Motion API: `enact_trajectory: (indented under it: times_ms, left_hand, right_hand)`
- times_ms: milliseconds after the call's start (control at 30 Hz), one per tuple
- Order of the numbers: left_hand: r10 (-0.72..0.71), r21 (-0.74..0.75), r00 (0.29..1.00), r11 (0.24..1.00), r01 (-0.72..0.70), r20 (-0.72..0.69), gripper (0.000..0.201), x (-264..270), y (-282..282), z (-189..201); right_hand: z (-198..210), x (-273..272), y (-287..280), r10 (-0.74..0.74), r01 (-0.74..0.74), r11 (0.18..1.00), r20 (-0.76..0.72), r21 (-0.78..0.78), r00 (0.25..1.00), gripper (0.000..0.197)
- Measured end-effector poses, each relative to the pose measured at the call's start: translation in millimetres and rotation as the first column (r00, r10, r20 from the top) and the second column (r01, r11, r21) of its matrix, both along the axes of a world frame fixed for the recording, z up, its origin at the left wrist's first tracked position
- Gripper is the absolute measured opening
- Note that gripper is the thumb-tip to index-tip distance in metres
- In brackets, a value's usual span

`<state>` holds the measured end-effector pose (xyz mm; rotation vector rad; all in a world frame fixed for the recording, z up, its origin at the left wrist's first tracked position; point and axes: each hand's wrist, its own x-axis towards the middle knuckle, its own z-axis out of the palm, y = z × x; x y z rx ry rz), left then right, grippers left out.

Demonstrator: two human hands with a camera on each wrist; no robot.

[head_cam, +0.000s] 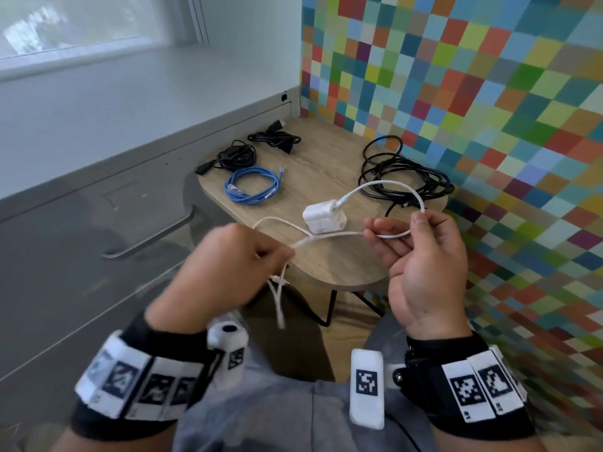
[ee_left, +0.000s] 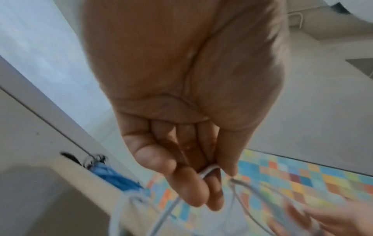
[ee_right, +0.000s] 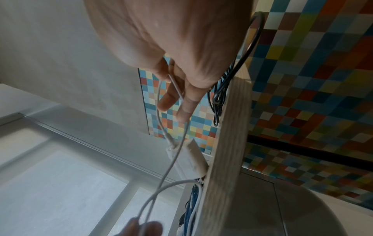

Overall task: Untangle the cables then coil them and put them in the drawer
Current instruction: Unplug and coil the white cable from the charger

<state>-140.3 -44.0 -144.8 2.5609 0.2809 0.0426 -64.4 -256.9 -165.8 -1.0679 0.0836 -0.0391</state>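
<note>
A thin white cable runs from a white power adapter on the small wooden table. My right hand pinches a loop of this cable between thumb and fingers above the table's near edge. My left hand, blurred, grips the same cable further along, and its loose end hangs below the fist. On the table lie a coiled blue cable, two coiled black cables and a loose black cable pile.
A grey cabinet with a closed drawer and a long handle stands left of the table. A coloured checkered wall is close behind and to the right. The table's black legs show below its edge.
</note>
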Motion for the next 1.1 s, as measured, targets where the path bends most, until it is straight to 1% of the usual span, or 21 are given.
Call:
enact_trajectory:
  times_ms: [100, 167, 300, 400, 433, 467, 500, 567, 600, 633, 667, 733, 767, 833, 900, 933, 967, 1000, 1033, 1067, 1100]
  left_hand:
    - [0.176, -0.112, 0.948, 0.982, -0.151, 0.264, 0.026, -3.6, 30.4, 5.7]
    - [0.314, -0.349, 0.856, 0.922, -0.170, 0.412, 0.027, -8.6, 45.9, 5.6]
    - [0.542, -0.628, 0.669, 0.765, -0.143, 0.508, 0.017, -21.4, 80.0, 2.3]
    - [0.800, -0.886, 0.436, 0.463, -0.010, 0.413, 0.029, -20.8, 98.0, 6.2]
    - [0.836, -0.910, 0.401, 0.414, -0.013, 0.374, 0.025, -21.3, 102.0, 8.3]
    - [0.850, -0.912, 0.384, 0.407, -0.043, 0.361, 0.020, -22.4, 107.6, 8.4]
    - [0.842, -0.898, 0.400, 0.430, -0.092, 0.362, 0.018, -25.0, 110.1, 9.5]
    - [0.769, -0.739, 0.485, 0.597, -0.312, 0.417, 0.019, -31.2, 104.8, 11.3]
    - [0.737, -0.665, 0.507, 0.653, -0.363, 0.447, 0.021, -31.2, 100.4, 10.5]
    - [0.715, -0.652, 0.515, 0.677, -0.341, 0.473, 0.027, -30.6, 95.6, 10.5]
    - [0.709, -0.682, 0.520, 0.671, -0.290, 0.477, 0.034, -29.0, 91.6, 9.6]
    - [0.727, -0.771, 0.532, 0.606, -0.198, 0.434, 0.043, -24.4, 88.2, 5.8]
    - [0.727, -0.780, 0.546, 0.594, -0.195, 0.417, 0.049, -22.8, 88.6, 3.5]
    - [0.697, -0.693, 0.575, 0.662, -0.285, 0.430, 0.058, -21.7, 93.1, -2.6]
    - [0.667, -0.516, 0.583, 0.739, -0.433, 0.464, 0.054, -21.1, 99.4, -8.9]
    - [0.666, -0.436, 0.576, 0.746, -0.504, 0.474, 0.049, -20.3, 102.4, -11.6]
    - [0.676, -0.399, 0.561, 0.736, -0.547, 0.478, 0.043, -19.2, 106.6, -15.5]
    - [0.703, -0.452, 0.531, 0.711, -0.538, 0.473, 0.037, -17.9, 112.4, -19.6]
    - [0.755, -0.595, 0.478, 0.651, -0.472, 0.448, 0.033, -17.3, 118.1, -21.6]
    - [0.829, -0.770, 0.420, 0.526, -0.361, 0.369, 0.029, -17.2, 123.2, -21.4]
    - [0.884, -0.902, 0.396, 0.361, -0.235, 0.250, 0.025, -16.9, 130.2, -23.4]
  right_hand:
    - [-0.4, 3.5, -1.9, -0.038, 0.038, 0.999, -0.004, 0.014, 0.999, 0.010]
    - [-1.1, 6.1, -1.9, -0.053, 0.053, 0.998, 0.002, 0.021, 0.999, 0.009]
    - [-4.0, 8.7, -3.3, -0.069, 0.069, 0.998, 0.004, 0.007, 0.998, 0.009]
    - [-4.8, 8.7, -3.9, -0.076, 0.076, 0.997, 0.005, -0.002, 0.997, 0.009]
    - [-5.0, 8.9, -4.0, -0.080, 0.080, 0.997, 0.007, -0.004, 0.997, 0.009]
    - [-5.4, 9.2, -3.9, -0.084, 0.084, 0.996, 0.010, -0.009, 0.996, 0.009]
    - [-6.0, 9.5, -4.0, -0.087, 0.087, 0.996, 0.015, -0.016, 0.996, 0.009]
    - [-7.8, 10.4, -3.3, -0.090, 0.091, 0.995, 0.026, -0.035, 0.996, 0.009]
    - [-8.7, 10.5, -2.9, -0.089, 0.090, 0.995, 0.031, -0.045, 0.996, 0.009]
    - [-9.8, 10.9, -2.4, -0.087, 0.089, 0.994, 0.037, -0.057, 0.995, 0.009]
    - [-11.0, 11.2, -2.1, -0.085, 0.088, 0.994, 0.044, -0.071, 0.995, 0.009]
    - [-12.4, 11.2, -1.7, -0.081, 0.088, 0.990, 0.061, -0.109, 0.995, 0.009]
    - [-12.7, 11.2, -1.6, -0.081, 0.089, 0.988, 0.071, -0.125, 0.994, 0.010]
    - [-12.8, 10.5, -1.8, -0.076, 0.089, 0.984, 0.090, -0.152, 0.993, 0.014]
    - [-12.9, 9.0, -0.8, -0.060, 0.078, 0.982, 0.104, -0.172, 0.993, 0.016]
    - [-13.2, 8.1, 0.3, -0.053, 0.072, 0.981, 0.108, -0.181, 0.993, 0.016]
    - [-13.9, 7.6, 1.4, -0.048, 0.069, 0.979, 0.115, -0.190, 0.992, 0.015]
    - [-15.1, 7.6, 2.0, -0.047, 0.071, 0.978, 0.126, -0.198, 0.991, 0.015]
    - [-16.1, 7.8, 2.1, -0.049, 0.078, 0.975, 0.142, -0.207, 0.989, 0.015]
    - [-17.2, 8.7, 1.8, -0.054, 0.088, 0.973, 0.159, -0.215, 0.986, 0.016]
    - [-18.2, 9.9, 1.1, -0.059, 0.097, 0.971, 0.172, -0.220, 0.983, 0.016]
